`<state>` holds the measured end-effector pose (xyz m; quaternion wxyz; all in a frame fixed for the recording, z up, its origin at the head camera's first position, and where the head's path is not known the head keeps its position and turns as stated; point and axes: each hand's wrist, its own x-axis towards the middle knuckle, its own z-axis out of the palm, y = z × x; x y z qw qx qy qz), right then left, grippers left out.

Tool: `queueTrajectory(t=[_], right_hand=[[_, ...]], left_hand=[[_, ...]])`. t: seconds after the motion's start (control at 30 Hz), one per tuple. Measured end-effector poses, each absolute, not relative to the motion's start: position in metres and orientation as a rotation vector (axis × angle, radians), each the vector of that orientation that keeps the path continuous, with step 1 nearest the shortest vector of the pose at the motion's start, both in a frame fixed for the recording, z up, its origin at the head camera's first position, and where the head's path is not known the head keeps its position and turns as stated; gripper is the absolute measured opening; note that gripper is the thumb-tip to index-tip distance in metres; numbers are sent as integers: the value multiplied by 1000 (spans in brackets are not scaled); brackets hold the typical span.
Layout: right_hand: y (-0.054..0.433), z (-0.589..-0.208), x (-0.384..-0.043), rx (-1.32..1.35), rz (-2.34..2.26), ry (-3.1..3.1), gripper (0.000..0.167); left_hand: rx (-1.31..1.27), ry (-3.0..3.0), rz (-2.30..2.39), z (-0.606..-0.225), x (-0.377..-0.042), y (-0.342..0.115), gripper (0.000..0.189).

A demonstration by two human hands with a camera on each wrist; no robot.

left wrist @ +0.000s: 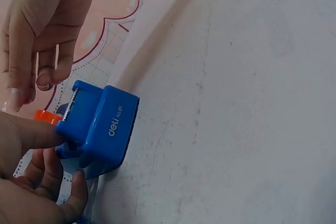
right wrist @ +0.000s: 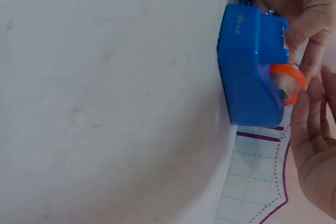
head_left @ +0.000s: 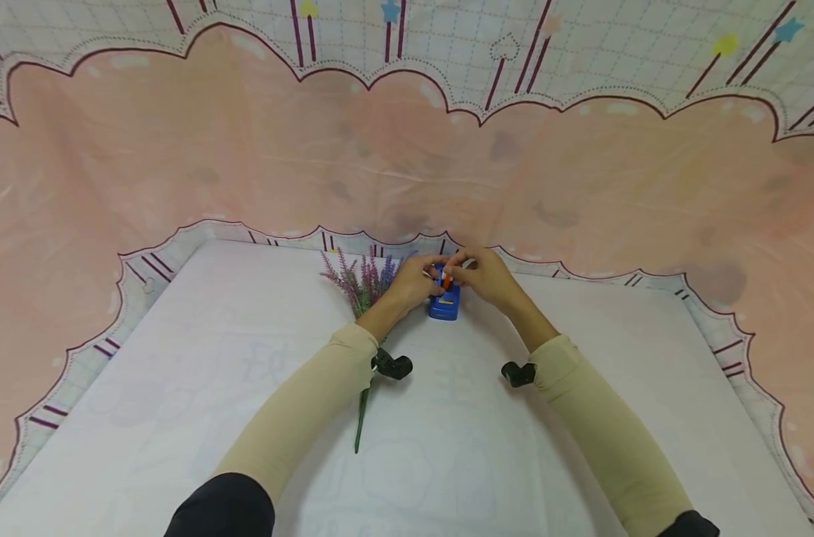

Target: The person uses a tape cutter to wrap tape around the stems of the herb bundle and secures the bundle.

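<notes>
A blue tape dispenser (left wrist: 113,129) marked "deli" stands near the far edge of the white table, between the two hands. An orange-cored tape roll (right wrist: 289,72) sits in its open side. My left hand (head_left: 415,280) grips the front end of the dispenser, fingers and thumb close to the toothed cutter (left wrist: 70,103). Fingertips of my right hand (right wrist: 317,166) are at the edge of the tape roll; whether they pinch it or the tape's end is not clear. Under the left forearm lies a bunch of purple and pink flowers (head_left: 355,282) with a green stem (head_left: 361,421).
The white table (head_left: 179,388) spreads out on both sides and toward me. Beyond its far edge hangs a patterned peach and white cloth (head_left: 279,149). Black wrist cameras (head_left: 395,366) sit at both cuffs.
</notes>
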<state>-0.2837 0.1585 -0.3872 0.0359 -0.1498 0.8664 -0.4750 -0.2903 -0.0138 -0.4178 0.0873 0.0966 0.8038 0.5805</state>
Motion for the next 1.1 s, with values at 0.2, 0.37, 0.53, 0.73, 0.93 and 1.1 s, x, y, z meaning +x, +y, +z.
queueTrajectory(t=[0.2, 0.37, 0.53, 0.73, 0.93, 1.1], right_hand=[[161, -389, -280, -488, -1571, 2617, 17], [162, -390, -279, -490, -1635, 2566, 18], [164, -394, -278, -456, -1675, 2542, 17], [164, -393, -275, -408, -1736, 2514, 17], [165, -391, -272, -383, -1768, 2479, 31], [168, -392, -269, -405, -1761, 2514, 22]], left_hand=[[322, 2553, 1623, -418, -289, -11, 60], [365, 2612, 1570, -417, -287, -11, 59], [413, 2611, 1537, -417, -286, -12, 59], [426, 2604, 1526, -416, -287, -13, 58], [403, 2571, 1572, -417, -287, -13, 60], [413, 2577, 1564, -419, -286, -13, 60]])
